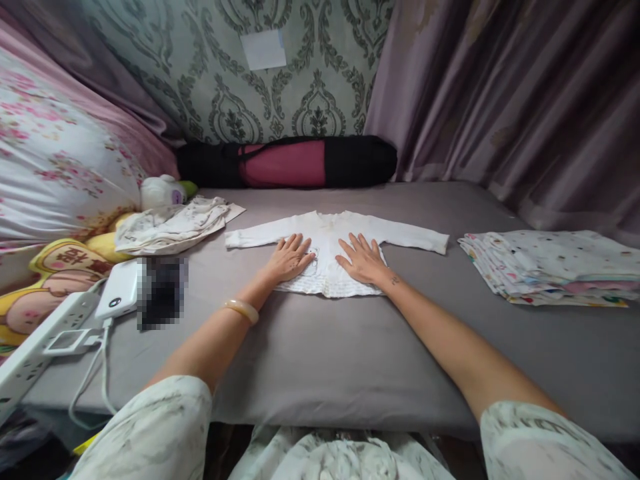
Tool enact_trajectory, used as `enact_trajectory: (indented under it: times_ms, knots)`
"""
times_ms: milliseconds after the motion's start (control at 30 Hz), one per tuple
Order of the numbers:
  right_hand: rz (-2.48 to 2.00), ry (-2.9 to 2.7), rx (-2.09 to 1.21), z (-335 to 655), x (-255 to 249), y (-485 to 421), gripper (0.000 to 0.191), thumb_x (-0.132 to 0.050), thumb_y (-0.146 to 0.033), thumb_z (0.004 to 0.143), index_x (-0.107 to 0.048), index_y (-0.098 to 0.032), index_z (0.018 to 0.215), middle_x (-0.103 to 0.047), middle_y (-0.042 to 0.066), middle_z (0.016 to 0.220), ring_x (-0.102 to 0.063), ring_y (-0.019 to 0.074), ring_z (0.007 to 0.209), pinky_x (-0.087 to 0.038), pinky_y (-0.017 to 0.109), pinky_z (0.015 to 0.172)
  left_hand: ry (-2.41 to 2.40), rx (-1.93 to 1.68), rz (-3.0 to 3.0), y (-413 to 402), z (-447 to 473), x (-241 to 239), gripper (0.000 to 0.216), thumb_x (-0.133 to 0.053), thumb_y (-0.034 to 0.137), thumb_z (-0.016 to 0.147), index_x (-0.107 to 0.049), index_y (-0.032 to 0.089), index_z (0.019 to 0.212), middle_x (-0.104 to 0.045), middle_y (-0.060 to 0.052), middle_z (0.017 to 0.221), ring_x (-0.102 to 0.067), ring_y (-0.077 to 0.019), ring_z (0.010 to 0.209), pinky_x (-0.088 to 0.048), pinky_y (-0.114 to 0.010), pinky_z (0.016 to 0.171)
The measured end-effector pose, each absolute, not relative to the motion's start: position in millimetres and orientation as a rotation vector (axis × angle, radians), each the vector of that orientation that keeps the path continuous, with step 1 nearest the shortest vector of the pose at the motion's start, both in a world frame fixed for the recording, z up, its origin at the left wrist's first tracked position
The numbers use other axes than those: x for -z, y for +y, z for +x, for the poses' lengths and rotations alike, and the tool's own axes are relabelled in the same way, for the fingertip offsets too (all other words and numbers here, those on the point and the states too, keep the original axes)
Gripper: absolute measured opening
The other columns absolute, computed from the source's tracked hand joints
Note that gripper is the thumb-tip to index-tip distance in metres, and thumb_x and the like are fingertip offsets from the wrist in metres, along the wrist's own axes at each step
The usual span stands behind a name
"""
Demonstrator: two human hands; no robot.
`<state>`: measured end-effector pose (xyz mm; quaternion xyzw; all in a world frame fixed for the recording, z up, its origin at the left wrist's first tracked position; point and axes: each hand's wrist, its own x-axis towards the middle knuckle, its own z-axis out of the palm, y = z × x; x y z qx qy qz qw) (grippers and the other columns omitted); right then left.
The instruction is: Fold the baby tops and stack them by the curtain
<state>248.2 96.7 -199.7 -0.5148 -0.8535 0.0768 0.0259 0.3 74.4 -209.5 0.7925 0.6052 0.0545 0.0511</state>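
The person's patterned sleeves (165, 417) come in at the near edge of a bed with a grey sheet (345, 360). A white power strip (60, 333) lies at the left, with a white power bank (119, 290) just beyond it. A pale bangle (242, 311) circles the left forearm.

A white long-sleeved child's top (327, 243) lies spread flat in the middle of the bed, its hem toward the person. Both hands rest palm down on its body: the left hand (290, 260) has its fingers slightly parted, its thumb reaching a small line drawing (314, 262); the right hand (363, 261) has its fingers fanned wide. The cloth lies under the fingers, pinched by neither hand, with a bare strip between the thumbs. The top's arms stretch outward past both hands, and its neckline lies beyond the fingertips.

Well to the right is a stack of folded clothes (555, 267); left, a heap of pale clothes (173, 227). Farther back lies a black-and-maroon bag (285, 163) against the patterned wall (315, 87).
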Motion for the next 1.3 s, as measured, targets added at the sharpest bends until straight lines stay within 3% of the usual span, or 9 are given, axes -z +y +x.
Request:
enact_trajectory:
  times_ms: [133,333,500,700,867,1000,1133,1200,1300]
  knots:
    - [-1.531,-2.617,-0.234,251,198,95,0.064,-0.026,-0.057,0.097,-0.033,-0.023,0.151,-0.021,0.011,0.160,-0.014,0.0332,0.147,-0.010,0.057,0.115,1.837,-0.123,2.441,72,2,206,0.066,-0.022,0.056,0.098,-0.031,0.016,0.150,-0.026,-0.018,0.158,-0.018,-0.0322,0.147,-0.014,-0.055,0.116]
    - [-1.436,-2.694,-0.278,253,193,85,0.063,-0.028,-0.051,0.098,-0.033,-0.016,0.150,-0.020,0.014,0.160,-0.013,0.0286,0.148,-0.008,0.053,0.117,1.792,-0.207,2.664,60,14,195,0.054,-0.033,0.041,0.099,-0.042,0.010,0.142,-0.034,-0.020,0.153,-0.019,-0.0314,0.147,-0.002,-0.055,0.118]
    - [-1.411,-2.742,-0.332,256,191,62,0.065,-0.027,-0.050,0.098,-0.027,-0.014,0.153,-0.016,0.015,0.161,-0.009,0.0279,0.149,-0.005,0.054,0.117,1.653,-0.166,2.629,33,29,192,0.053,-0.032,0.038,0.099,-0.039,0.009,0.143,-0.035,-0.021,0.153,-0.025,-0.0306,0.145,-0.015,-0.052,0.118]
    - [-1.355,-2.773,-0.397,261,188,28,0.065,-0.026,-0.050,0.099,-0.025,-0.016,0.154,-0.013,0.014,0.161,-0.007,0.0266,0.149,-0.005,0.053,0.118,1.567,-0.180,2.510,2,32,196,0.055,-0.029,0.043,0.100,-0.035,0.014,0.145,-0.030,-0.019,0.156,-0.024,-0.0290,0.146,-0.020,-0.051,0.117]
    - [-1.263,-2.810,-0.465,269,182,-4,0.061,-0.027,-0.049,0.099,-0.030,-0.020,0.152,-0.017,0.012,0.161,-0.010,0.0274,0.149,-0.006,0.053,0.118,1.425,-0.278,2.592,-24,32,195,0.047,-0.025,0.036,0.101,-0.042,0.020,0.141,-0.041,-0.014,0.151,-0.032,-0.0269,0.143,-0.027,-0.048,0.115]
    - [-1.124,-2.818,-0.513,277,172,-22,0.054,-0.034,-0.044,0.099,-0.040,-0.022,0.148,-0.029,0.011,0.157,-0.021,0.0274,0.146,-0.014,0.051,0.118,1.264,-0.342,2.644,-42,36,183,0.041,-0.030,0.032,0.101,-0.048,0.018,0.135,-0.052,-0.014,0.141,-0.044,-0.0253,0.135,-0.034,-0.043,0.112]
    - [-0.998,-2.729,-0.506,271,164,-19,0.033,-0.040,-0.029,0.098,-0.065,-0.022,0.118,-0.063,0.009,0.127,-0.054,0.0217,0.120,-0.035,0.039,0.106,1.205,-0.405,2.587,-44,40,178,0.033,-0.037,0.030,0.098,-0.056,0.018,0.124,-0.062,-0.012,0.125,-0.058,-0.0222,0.116,-0.044,-0.035,0.100]
    - [-1.031,-2.647,-0.470,262,165,-12,0.026,-0.046,-0.026,0.096,-0.066,-0.020,0.111,-0.067,0.008,0.112,-0.058,0.0206,0.108,-0.040,0.034,0.098,1.292,-0.468,2.530,-39,43,180,0.027,-0.042,0.029,0.096,-0.058,0.019,0.116,-0.064,-0.010,0.114,-0.060,-0.0221,0.107,-0.047,-0.035,0.093]
    - [-1.121,-2.569,-0.409,249,171,0,0.025,-0.059,-0.028,0.090,-0.063,-0.017,0.111,-0.066,0.009,0.108,-0.057,0.0218,0.105,-0.042,0.032,0.092,1.420,-0.537,2.480,-32,46,184,0.019,-0.048,0.029,0.093,-0.059,0.019,0.104,-0.064,-0.009,0.103,-0.059,-0.0227,0.099,-0.048,-0.035,0.087]
